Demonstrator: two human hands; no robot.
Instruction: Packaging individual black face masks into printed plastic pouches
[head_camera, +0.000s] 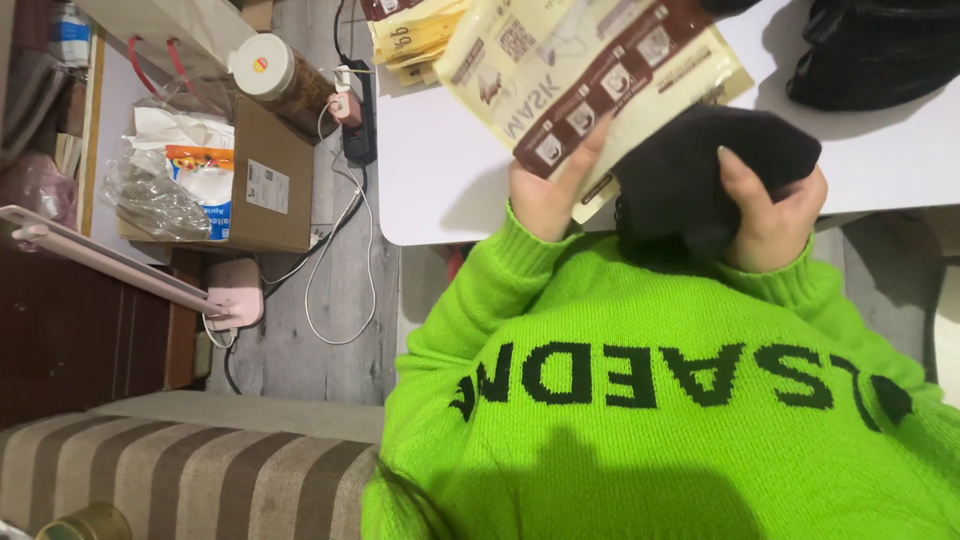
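Here, a white rounded-corner bench (440, 170) fills the upper middle, with a bright green knitted sweater (650, 400) bearing black letters spreading across the lower right. A striped beige and brown cushion (190, 470) lies at the lower left, a brown cardboard box (270, 180) stuffed with crumpled plastic bags stands on the grey wooden floor left of the bench, and a pink lamp base (235, 292) with a white cable sits just below it. A clear jar with a white lid (280, 80) lies tilted near the box. More cream packets (410, 35) are stacked at the bench's far edge.

Both green-sleeved forearms rise from the sweater toward the bench edge. The left hand (545, 195) grips the lower corner of a large flat cream and brown printed packet (590, 75), one finger stretched up across its face. The right hand (770, 215) is curled around a soft black fabric bundle (700, 170), fingers pressing into it. Packet and bundle touch, held over the bench's near edge.
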